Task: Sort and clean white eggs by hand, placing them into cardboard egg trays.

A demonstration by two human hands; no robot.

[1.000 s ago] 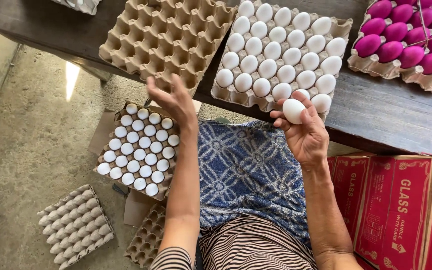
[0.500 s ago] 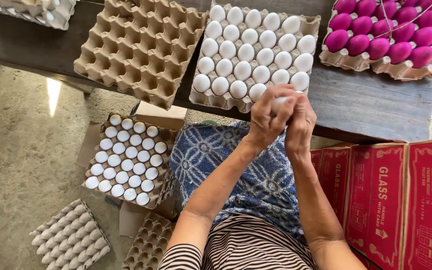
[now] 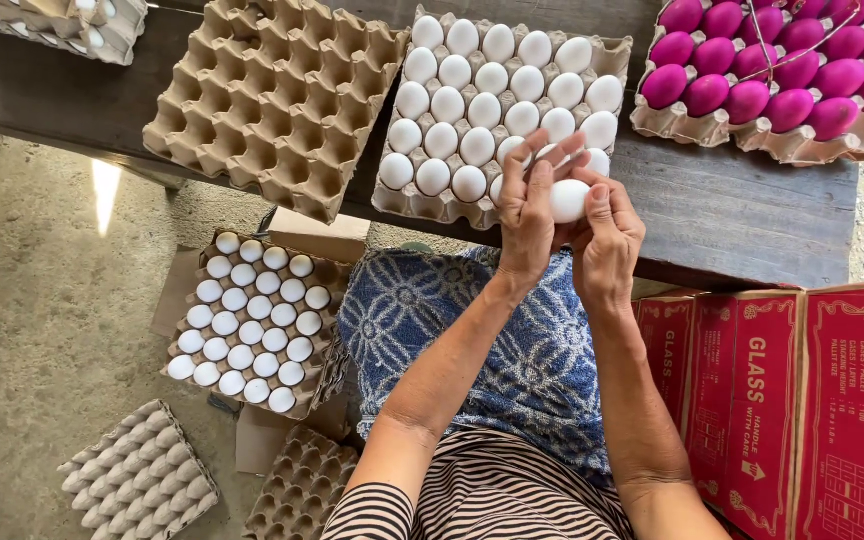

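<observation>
1. White egg sits between our two hands, above the near edge of the dark wooden surface.
2. Our left hand and right hand close their fingers around it.
3. We work just in front of a nearly full tray of white eggs; a tray of pink eggs rests to the right.

Even, soft daylight and sharp focus throughout, with one bright sun patch on the floor.

Dark wood table w/ egg trays
</observation>
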